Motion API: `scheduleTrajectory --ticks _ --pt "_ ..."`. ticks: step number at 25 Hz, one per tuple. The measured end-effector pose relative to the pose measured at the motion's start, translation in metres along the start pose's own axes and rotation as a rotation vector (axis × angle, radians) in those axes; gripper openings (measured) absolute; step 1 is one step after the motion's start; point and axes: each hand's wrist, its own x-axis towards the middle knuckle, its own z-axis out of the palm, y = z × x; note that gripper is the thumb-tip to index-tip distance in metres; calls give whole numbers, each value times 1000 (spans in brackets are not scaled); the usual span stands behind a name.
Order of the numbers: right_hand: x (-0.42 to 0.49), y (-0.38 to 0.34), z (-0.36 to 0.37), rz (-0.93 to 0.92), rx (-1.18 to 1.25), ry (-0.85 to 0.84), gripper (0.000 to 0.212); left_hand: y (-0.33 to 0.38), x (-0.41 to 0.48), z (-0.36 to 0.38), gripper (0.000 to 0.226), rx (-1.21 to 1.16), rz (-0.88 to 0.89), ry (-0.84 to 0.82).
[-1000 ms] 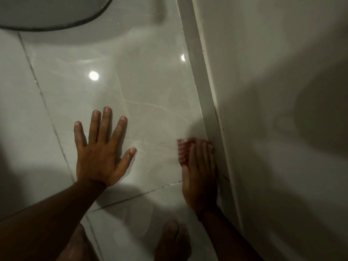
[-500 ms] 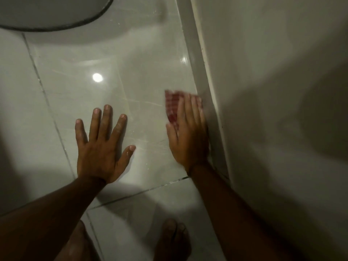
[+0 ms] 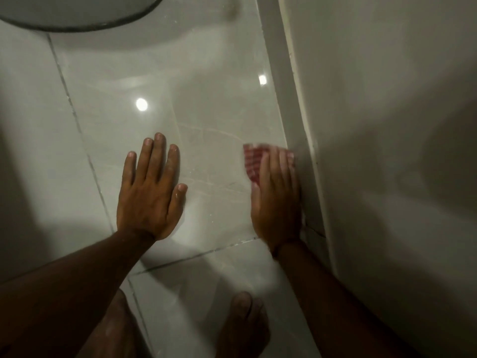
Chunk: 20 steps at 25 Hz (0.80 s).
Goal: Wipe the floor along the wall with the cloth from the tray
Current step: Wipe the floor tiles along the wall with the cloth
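Cloth [image 3: 254, 161], red checked: flat on the floor [image 3: 211, 104], touching the skirting [image 3: 296, 125] by the wall [image 3: 387, 125], under your right hand [image 3: 277, 202], fingers together. Left hand [image 3: 149, 200]: palm down, fingers spread, on bare tile.

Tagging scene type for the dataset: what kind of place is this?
Probably a room in a home, though I cannot tell which: glossy pale floor tiles with grout lines, a painted wall with a skirting strip, bare feet, and a red checked cloth.
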Motion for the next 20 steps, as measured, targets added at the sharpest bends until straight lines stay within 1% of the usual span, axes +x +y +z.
scheduleTrajectory --ticks 2,4,5,7,10,12,14,16,19,20 --pt "70 -24 -7 6 10 29 63 -3 -5 -1 74 4 -11 -16" --pt "122 -36 -13 10 -6 37 64 0 -6 0 74 -6 -19 -26" --pt "134 -36 -13 1 -13 40 64 1 -5 0 74 -8 -23 -30" --pt "126 -30 -5 -20 -15 44 64 0 -2 1 74 1 -25 -29" --pt "51 -5 18 -12 -2 73 60 -6 2 4 74 22 -24 -36" --pt "-22 16 38 27 -13 34 55 -7 5 9 74 20 -25 -73" --pt "-94 39 53 77 -22 -31 53 -6 6 16 74 5 -27 -134" --pt "-147 59 61 126 -4 -125 53 -2 1 22 74 -14 -31 -214" --pt "-179 88 58 193 32 -266 52 13 -22 23 74 -63 -34 -324" --pt "-184 93 53 239 92 -302 51 17 -35 21 74 -77 -49 -357"
